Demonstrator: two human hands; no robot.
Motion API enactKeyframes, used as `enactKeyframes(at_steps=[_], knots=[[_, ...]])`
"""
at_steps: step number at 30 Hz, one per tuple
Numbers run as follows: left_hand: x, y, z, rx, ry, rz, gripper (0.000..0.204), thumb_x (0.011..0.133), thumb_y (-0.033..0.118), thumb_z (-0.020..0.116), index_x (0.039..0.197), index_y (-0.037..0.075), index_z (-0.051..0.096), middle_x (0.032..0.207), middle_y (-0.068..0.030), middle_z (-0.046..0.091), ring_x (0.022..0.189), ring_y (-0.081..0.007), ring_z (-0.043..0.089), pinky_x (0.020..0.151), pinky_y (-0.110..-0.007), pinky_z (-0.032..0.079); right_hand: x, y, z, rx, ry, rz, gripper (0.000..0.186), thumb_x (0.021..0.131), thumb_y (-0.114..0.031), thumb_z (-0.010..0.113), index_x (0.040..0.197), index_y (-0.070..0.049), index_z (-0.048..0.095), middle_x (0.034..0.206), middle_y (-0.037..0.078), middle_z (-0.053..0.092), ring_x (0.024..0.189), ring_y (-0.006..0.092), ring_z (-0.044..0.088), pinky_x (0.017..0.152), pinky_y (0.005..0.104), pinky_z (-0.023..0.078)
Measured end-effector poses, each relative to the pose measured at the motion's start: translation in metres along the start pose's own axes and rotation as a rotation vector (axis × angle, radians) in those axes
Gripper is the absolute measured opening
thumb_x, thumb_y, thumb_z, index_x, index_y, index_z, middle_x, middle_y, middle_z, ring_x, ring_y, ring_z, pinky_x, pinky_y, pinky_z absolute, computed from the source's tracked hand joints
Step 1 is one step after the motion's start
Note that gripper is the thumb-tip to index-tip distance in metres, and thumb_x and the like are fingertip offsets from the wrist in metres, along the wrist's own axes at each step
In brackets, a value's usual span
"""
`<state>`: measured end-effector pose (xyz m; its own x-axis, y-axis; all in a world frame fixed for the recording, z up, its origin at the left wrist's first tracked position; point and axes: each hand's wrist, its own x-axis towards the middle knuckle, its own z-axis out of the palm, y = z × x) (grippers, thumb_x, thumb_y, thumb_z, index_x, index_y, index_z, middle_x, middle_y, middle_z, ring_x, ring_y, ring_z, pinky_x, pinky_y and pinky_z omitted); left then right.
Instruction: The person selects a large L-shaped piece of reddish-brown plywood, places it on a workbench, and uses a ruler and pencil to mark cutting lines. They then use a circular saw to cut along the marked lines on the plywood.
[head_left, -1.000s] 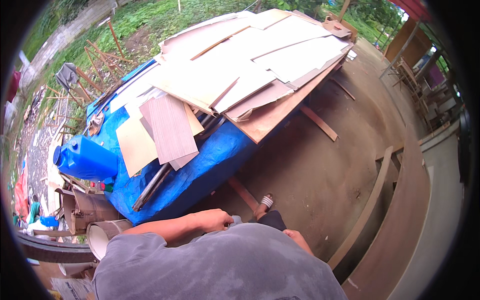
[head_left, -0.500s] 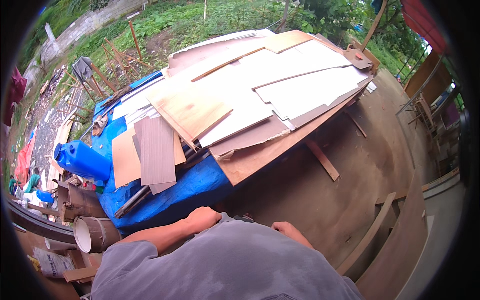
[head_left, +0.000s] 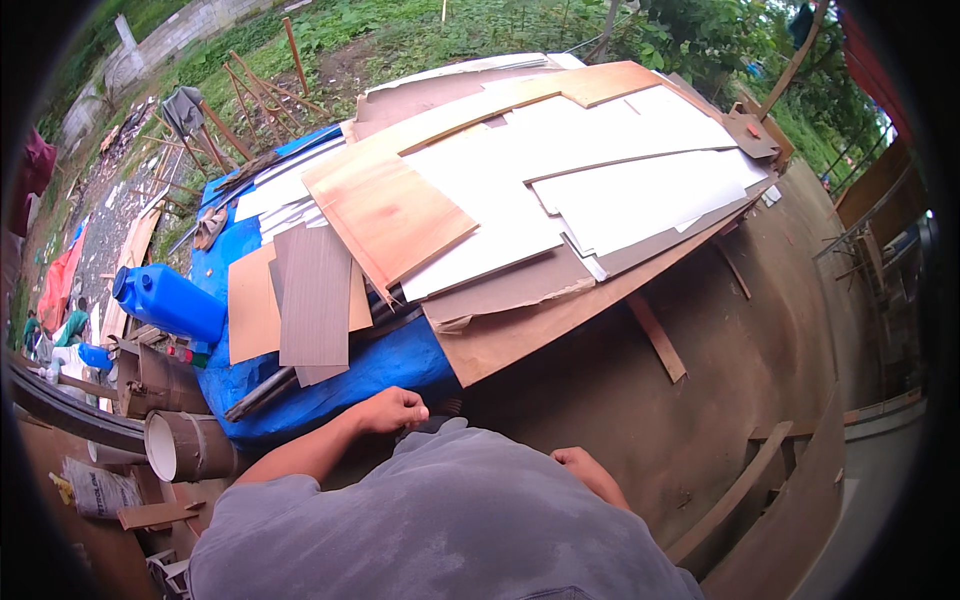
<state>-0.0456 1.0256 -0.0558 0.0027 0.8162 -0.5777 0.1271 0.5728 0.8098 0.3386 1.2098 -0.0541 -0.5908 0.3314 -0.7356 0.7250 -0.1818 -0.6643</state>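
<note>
My left hand (head_left: pixel 398 408) is raised above the upper edge of my grey shirt, short of the blue tarp (head_left: pixel 400 355), its fingers curled; whether they hold anything is too small to tell. My right hand (head_left: pixel 572 462) is low beside my body, fingers bent and partly hidden. In front of me, overlapping white boards (head_left: pixel 480 205) and plywood sheets (head_left: pixel 390 225) cover a tarp-draped pile. Grey woodgrain panels (head_left: pixel 312 295) lean over its near-left part, beside a metal or wooden bar (head_left: pixel 262 398). A blue jerrycan (head_left: pixel 175 305) sits at the left end.
A brown cylindrical container (head_left: pixel 200 447) stands at lower left by a scrap plank (head_left: pixel 158 515). Long planks (head_left: pixel 735 485) lie at lower right, and a loose board (head_left: pixel 655 338) juts from under the pile onto the concrete floor (head_left: pixel 760 340). Greenery and a block wall are behind.
My left hand has moved up and away from the shirt front. The view has swung, bringing the pile lower in the picture. My foot in its sandal is now mostly hidden behind my body.
</note>
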Motion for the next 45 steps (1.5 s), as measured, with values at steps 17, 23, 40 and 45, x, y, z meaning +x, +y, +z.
enactKeyframes(at_steps=[17,23,40,45], knots=[[0.249,-0.084,-0.256,-1.181,0.908,0.01,0.042,0.1,0.024,0.057,0.129,-0.005,0.053,0.127,-0.0188,0.063,0.113,-0.0333,0.064,0.094,-0.05,0.054,0.017,0.016,0.051,-0.02,0.621,0.276,0.031,0.088,-0.029,0.068,0.096,0.001,0.067,0.09,0.015,0.071,0.083,0.0237,0.067,0.076,0.0362,0.051],[0.224,-0.056,-0.257,-1.212,0.79,-0.017,0.043,0.101,0.026,0.055,0.135,0.0,0.048,0.132,-0.0166,0.061,0.116,-0.0334,0.062,0.094,-0.053,0.054,0.035,0.046,0.083,0.103,0.585,0.268,0.033,0.087,-0.031,0.068,0.1,0.0,0.067,0.096,0.017,0.071,0.09,0.0284,0.068,0.08,0.0388,0.052],[0.121,0.035,-0.063,-1.246,0.692,-0.076,0.034,0.102,0.027,0.054,0.125,0.003,0.052,0.124,-0.0144,0.06,0.113,-0.0307,0.06,0.1,-0.046,0.051,-0.002,0.122,0.069,0.117,0.679,0.097,0.033,0.085,-0.032,0.071,0.103,-0.004,0.069,0.096,0.016,0.072,0.09,0.0285,0.069,0.081,0.0383,0.053],[0.131,0.042,-0.075,-1.329,0.749,-0.16,0.036,0.099,0.027,0.052,0.125,0.002,0.054,0.121,-0.0154,0.063,0.109,-0.0314,0.064,0.095,-0.048,0.054,-0.029,0.161,0.062,0.149,0.697,0.132,0.032,0.084,-0.032,0.071,0.101,-0.005,0.07,0.095,0.016,0.071,0.09,0.028,0.069,0.08,0.0385,0.053]])
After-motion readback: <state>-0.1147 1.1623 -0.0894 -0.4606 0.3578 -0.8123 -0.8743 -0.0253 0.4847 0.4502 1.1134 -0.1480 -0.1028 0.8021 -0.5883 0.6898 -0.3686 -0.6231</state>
